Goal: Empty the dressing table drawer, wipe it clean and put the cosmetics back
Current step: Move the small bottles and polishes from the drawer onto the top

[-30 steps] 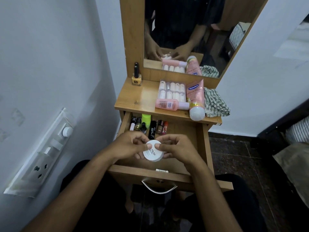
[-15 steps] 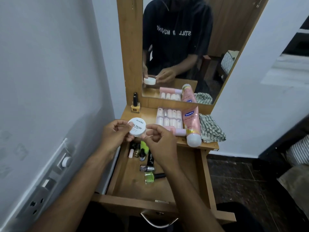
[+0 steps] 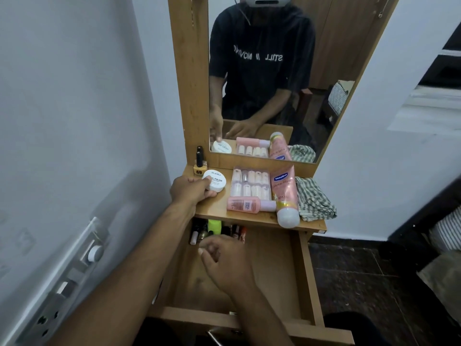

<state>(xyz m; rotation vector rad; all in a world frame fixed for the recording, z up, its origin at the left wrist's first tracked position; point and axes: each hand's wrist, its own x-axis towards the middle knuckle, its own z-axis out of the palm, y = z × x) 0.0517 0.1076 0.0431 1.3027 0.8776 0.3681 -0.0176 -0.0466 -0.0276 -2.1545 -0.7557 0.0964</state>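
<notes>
Under right hand (image 3: 224, 260) — drawer (image 3: 274, 265) cosmetics hidden.

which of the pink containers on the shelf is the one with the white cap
The large Vaseline tube, lying beside the checked cloth, white cap toward the drawer. The small pink bottle has a pale lilac cap.

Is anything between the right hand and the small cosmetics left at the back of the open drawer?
Nothing visible. The right hand hovers just in front of the small bottles and tubes at the back of the wooden drawer, under the shelf edge, with its fingers loosely curled.
</notes>
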